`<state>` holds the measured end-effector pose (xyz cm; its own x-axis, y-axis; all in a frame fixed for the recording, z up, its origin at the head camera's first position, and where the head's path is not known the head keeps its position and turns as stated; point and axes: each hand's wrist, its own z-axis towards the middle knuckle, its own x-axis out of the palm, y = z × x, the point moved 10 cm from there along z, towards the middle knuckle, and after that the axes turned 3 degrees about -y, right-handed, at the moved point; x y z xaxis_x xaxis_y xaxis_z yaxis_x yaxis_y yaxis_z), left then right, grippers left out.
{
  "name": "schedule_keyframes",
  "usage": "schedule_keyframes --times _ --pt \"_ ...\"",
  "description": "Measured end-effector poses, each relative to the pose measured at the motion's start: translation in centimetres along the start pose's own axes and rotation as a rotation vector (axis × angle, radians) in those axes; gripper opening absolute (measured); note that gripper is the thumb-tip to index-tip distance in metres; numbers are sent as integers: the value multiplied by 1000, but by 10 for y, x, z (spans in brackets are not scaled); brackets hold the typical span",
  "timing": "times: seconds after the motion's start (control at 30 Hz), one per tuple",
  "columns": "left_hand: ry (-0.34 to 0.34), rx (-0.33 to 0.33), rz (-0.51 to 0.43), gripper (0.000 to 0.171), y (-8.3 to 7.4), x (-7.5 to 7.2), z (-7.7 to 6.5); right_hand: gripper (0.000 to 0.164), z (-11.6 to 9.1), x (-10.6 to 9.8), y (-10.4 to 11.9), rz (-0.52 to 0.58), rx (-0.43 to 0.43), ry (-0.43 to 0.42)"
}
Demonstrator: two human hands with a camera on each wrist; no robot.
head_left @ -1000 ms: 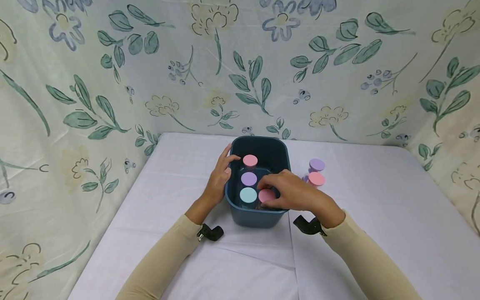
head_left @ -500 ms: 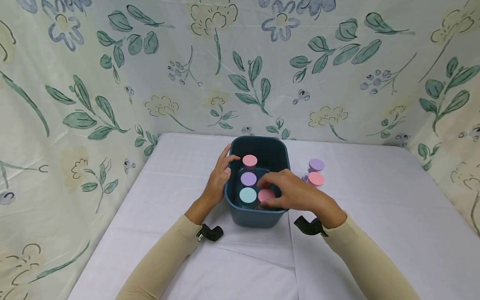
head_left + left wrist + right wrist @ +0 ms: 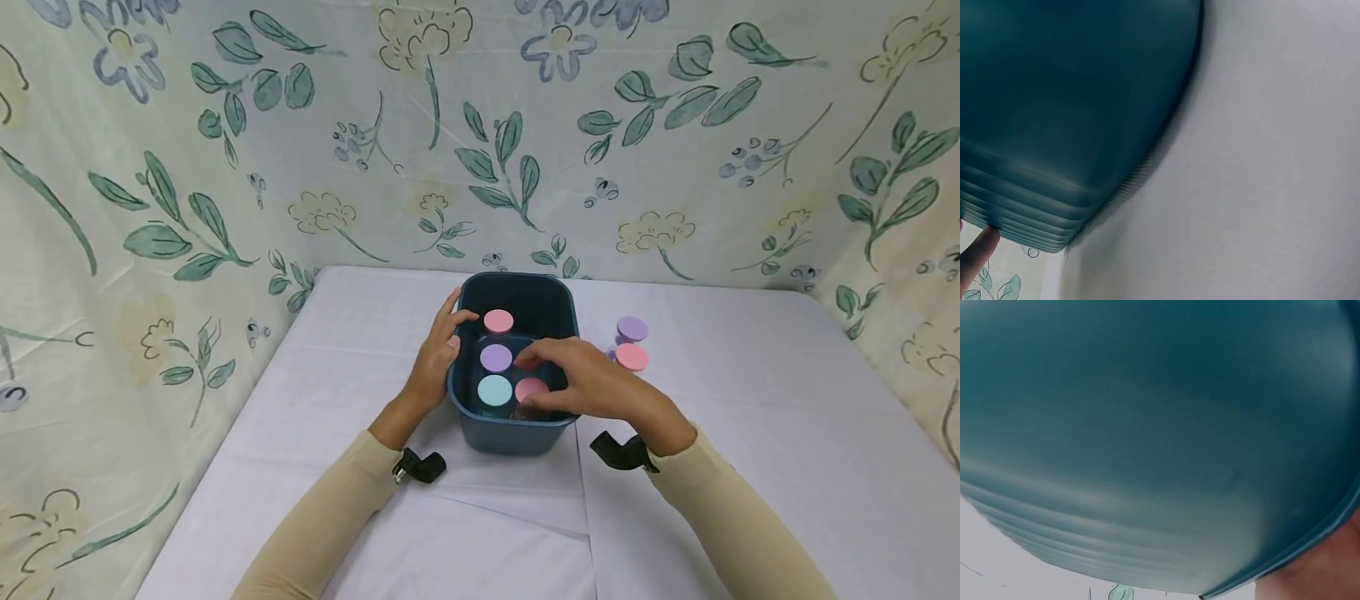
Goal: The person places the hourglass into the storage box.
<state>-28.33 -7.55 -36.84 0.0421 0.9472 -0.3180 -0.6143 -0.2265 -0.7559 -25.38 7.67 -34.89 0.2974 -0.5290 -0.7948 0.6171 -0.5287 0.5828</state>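
A dark blue plastic bin (image 3: 513, 437) stands on the table. Inside are small lidded jars: one with a pink lid (image 3: 498, 322), one with a purple lid (image 3: 496, 358) and one with a light blue lid (image 3: 495, 390). My right hand (image 3: 596, 382) reaches over the bin's right rim, thumb and fingers apart above another pink-lidded jar (image 3: 532, 386); the thumb overlaps its lid. At the left side my left hand (image 3: 431, 362) rests against the bin, one fingertip over the rim. The left wrist view shows a finger (image 3: 979, 251) at the ribbed outer wall.
Right of the bin are a purple lid (image 3: 632, 328) and a pink lid (image 3: 632, 357), with more purple partly hidden beside them. A white cloth (image 3: 750, 467) covers the table, and a floral curtain (image 3: 495, 100) hangs behind.
The right hand's thumb and fingers have lifted slightly and parted from around the near pink-lidded jar. The left hand and the bin have stayed in place.
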Motion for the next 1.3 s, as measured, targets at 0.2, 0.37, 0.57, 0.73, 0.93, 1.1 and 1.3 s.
schedule_keyframes --times 0.2,0.37,0.57,0.73,0.93,1.1,1.3 --pt "1 20 3 46 -5 -1 0 45 -2 -6 -5 75 -5 -46" --pt "3 9 11 46 -5 0 0 42 -3 -8 -9 127 -11 -69" --pt "-3 -21 5 57 4 1 0 39 -4 -10 -11 158 -4 -83" --pt "0 -24 8 49 2 1 0 39 -5 -11 -13 208 -8 -95" --pt "-9 -15 27 47 28 5 0 36 -6 -14 -14 298 -11 -118" --pt "-20 0 36 48 42 6 0 35 -6 -18 -13 337 -18 -130" --pt "-24 5 42 48 41 6 0 37 -8 -26 -13 342 -5 -150"
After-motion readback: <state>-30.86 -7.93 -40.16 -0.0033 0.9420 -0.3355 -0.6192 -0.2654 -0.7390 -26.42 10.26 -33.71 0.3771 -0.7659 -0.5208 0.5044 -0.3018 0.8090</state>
